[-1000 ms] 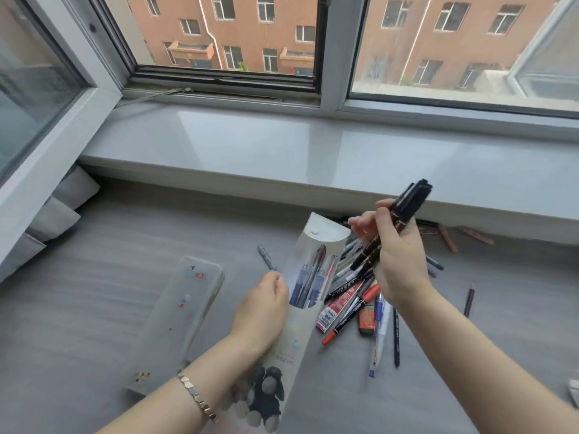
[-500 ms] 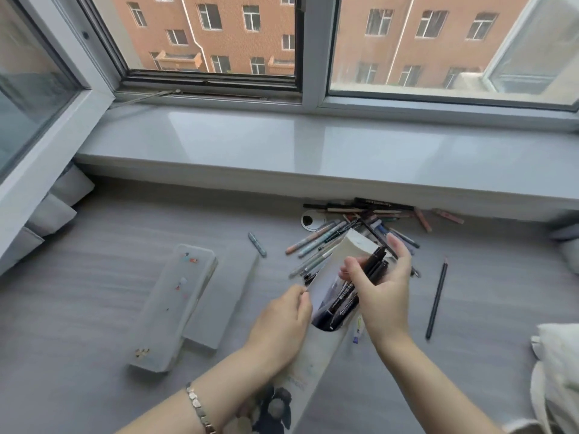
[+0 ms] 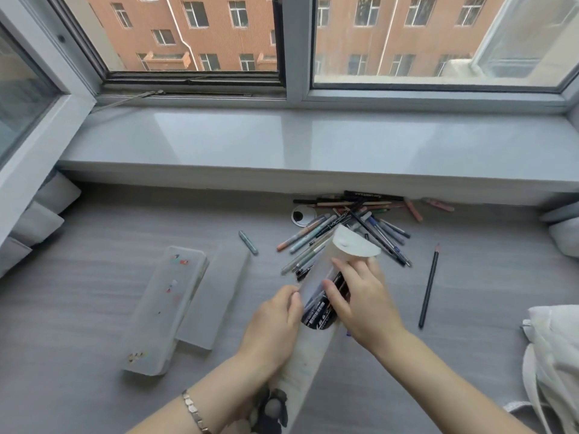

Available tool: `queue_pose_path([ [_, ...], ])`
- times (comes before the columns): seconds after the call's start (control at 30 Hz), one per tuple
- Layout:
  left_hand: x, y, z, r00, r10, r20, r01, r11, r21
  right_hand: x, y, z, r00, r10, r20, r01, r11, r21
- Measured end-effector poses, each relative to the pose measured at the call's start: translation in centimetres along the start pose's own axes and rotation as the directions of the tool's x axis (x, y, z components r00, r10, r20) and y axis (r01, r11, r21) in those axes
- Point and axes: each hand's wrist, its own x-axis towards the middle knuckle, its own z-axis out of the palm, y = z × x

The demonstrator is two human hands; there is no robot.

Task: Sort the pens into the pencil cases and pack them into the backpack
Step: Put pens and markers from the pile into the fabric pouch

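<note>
My left hand [image 3: 271,327] grips the side of a soft white pencil case [image 3: 308,355] with a dark figure printed near its bottom, its round flap [image 3: 354,244] standing open. My right hand [image 3: 360,296] holds a bundle of black markers [image 3: 322,305] inside the case's mouth. Behind the case, a loose heap of pens [image 3: 351,227] lies on the grey floor. A frosted hard pencil case [image 3: 166,311] lies to the left with its lid [image 3: 216,296] beside it. A white backpack [image 3: 554,355] shows at the right edge.
A black pencil [image 3: 429,285] lies alone on the right and a short grey pen [image 3: 248,242] on the left. A round white object [image 3: 302,214] sits by the heap. The wide window sill [image 3: 313,145] runs behind. Grey cushions [image 3: 37,220] are stacked at far left.
My right hand brought the black markers down from mid-air into the open mouth of the soft case and pushed them deeper. The view shifted right, revealing the backpack.
</note>
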Motion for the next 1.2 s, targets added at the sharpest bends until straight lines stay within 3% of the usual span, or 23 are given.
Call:
queue_pose_path([
  [0.1,1.0,-1.6,-0.5,0.991,-0.111,-0.071,0.11,0.994,-0.023,1.8,0.0,-0.9,0.997,-0.029,-0.069,0.046,0.965,0.259],
  [0.17,1.8,-2.4,-1.3,0.977,-0.164,-0.134,0.159,0.986,-0.05,3.9,0.5,-0.8,0.992,0.025,-0.127,0.01,0.964,0.264],
  [0.27,2.8,-3.1,-2.8,0.954,-0.224,-0.198,0.215,0.974,-0.068,7.2,1.2,0.6,0.985,0.08,0.154,-0.08,0.997,-0.009],
  [0.37,3.5,-3.4,-3.7,0.941,-0.238,-0.242,0.226,0.971,-0.079,9.4,0.7,2.2,0.889,0.008,0.458,0.129,0.955,-0.267],
  [0.5,3.8,-4.2,-4.3,0.934,-0.243,-0.261,0.227,0.97,-0.089,10.7,0.1,3.3,0.768,-0.041,0.639,0.409,0.799,-0.441],
  [0.67,3.6,-4.5,-4.4,0.942,-0.24,-0.236,0.227,0.97,-0.081,11.3,0.7,3.5,0.718,-0.108,0.687,0.532,0.721,-0.443],
  [0.93,2.8,-3.9,-3.8,0.958,-0.221,-0.183,0.219,0.975,-0.034,9.8,3.3,1.5,0.739,-0.301,0.602,0.585,0.729,-0.354],
  [1.03,2.2,-4.0,-3.5,0.969,-0.196,-0.15,0.193,0.981,-0.031,8.4,3.3,-1.6,0.84,-0.458,0.293,0.536,0.788,-0.304],
  [1.1,1.9,-4.1,-3.1,0.978,-0.175,-0.11,0.174,0.985,-0.023,7.0,2.6,-3.7,0.879,-0.442,0.179,0.471,0.864,-0.179],
  [1.17,1.4,-4.0,-2.5,0.986,-0.149,-0.07,0.149,0.989,-0.006,5.8,1.4,-5.8,0.903,-0.216,0.371,0.231,0.973,0.005],
  [1.2,1.3,-4.0,-2.2,0.99,-0.133,-0.053,0.134,0.991,0.007,5.2,1.1,-6.4,0.854,-0.122,0.505,0.133,0.991,0.015],
])
